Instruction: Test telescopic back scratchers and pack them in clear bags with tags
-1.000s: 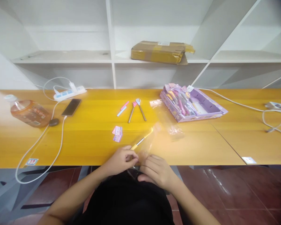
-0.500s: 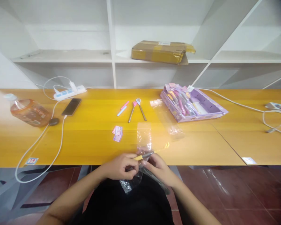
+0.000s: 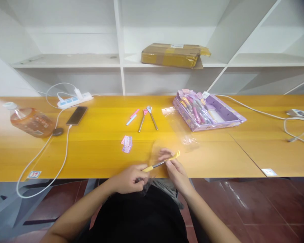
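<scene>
A small back scratcher [image 3: 157, 164] with a yellow handle, metal shaft and yellow claw is held tilted over the table's front edge. My left hand [image 3: 130, 179] is closed round its yellow handle, with crumpled clear plastic beneath the fingers. My right hand [image 3: 176, 170] is at the claw end, thumb and fingers around the shaft just below the claw; its far fingers are blurred. Beyond lie a pink-clawed scratcher [image 3: 142, 121] and a blue-clawed scratcher [image 3: 152, 118]. Beside them are a pink tube [image 3: 134, 113] and a blue tube [image 3: 131, 119]. Small printed cards [image 3: 127, 144] lie nearer.
A purple display box [image 3: 218, 126] with wrapped scratchers stands at the right, a clear plastic sleeve [image 3: 178, 126] beside it. At the left are a phone [image 3: 76, 115], a drink bottle [image 3: 31, 121], a power strip [image 3: 76, 100] and a white cable [image 3: 67, 152]. A carton [image 3: 172, 55] sits on the shelf.
My right hand has slid up and right along the scratcher to its claw end. The clear sleeve that stood up by my right fingers is now only a faint blur.
</scene>
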Tool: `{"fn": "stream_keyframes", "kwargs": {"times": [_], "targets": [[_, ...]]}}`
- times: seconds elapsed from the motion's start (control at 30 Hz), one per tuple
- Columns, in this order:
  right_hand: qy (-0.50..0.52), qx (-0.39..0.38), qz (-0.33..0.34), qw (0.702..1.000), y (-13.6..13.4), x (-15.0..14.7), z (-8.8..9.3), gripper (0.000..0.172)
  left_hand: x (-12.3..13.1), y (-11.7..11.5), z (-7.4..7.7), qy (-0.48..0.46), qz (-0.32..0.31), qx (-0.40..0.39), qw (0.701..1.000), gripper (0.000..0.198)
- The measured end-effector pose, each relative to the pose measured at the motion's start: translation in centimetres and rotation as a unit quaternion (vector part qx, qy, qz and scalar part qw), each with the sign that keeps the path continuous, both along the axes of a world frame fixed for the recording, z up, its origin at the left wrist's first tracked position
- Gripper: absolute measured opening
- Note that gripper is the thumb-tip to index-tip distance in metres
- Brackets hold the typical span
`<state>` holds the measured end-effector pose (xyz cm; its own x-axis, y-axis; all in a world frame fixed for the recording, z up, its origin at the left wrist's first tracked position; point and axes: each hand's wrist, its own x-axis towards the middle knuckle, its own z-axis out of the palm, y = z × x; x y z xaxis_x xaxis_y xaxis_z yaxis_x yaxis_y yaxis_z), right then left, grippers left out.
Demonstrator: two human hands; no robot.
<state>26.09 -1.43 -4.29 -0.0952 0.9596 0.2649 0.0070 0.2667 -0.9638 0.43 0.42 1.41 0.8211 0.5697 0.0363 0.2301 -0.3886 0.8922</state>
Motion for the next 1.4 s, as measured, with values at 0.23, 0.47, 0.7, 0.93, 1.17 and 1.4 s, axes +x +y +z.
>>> {"fn": "stream_keyframes", "kwargs": {"times": [0.23,0.47,0.7,0.93,1.17,1.4], "targets": [[0.209,0.047,-0.235,0.948,0.3,1.4,3.8,0.036,0.0,-0.3,0.0,-0.022,0.011,-0.002,1.000,0.013],[0.180,0.124,-0.310,0.925,-3.2,4.2,8.3,0.041,-0.2,-0.3,-1.3,-0.163,0.112,-0.006,0.980,0.029],[-0.098,0.206,0.018,0.973,-4.6,0.8,5.8,0.033,0.3,-1.5,-3.4,-0.401,0.321,0.140,0.847,0.009],[-0.287,0.161,0.018,0.944,-3.2,-1.1,4.4,0.052,0.4,-1.7,-3.5,-0.260,0.212,0.221,0.916,0.016],[-0.206,0.134,0.057,0.968,-2.8,-1.3,3.3,0.016,0.3,-1.0,-2.6,-0.217,0.116,0.152,0.957,0.022],[-0.217,0.180,0.042,0.959,-2.4,-1.8,3.4,0.014,0.5,-1.0,-1.7,-0.141,0.142,0.092,0.975,0.033]]}}
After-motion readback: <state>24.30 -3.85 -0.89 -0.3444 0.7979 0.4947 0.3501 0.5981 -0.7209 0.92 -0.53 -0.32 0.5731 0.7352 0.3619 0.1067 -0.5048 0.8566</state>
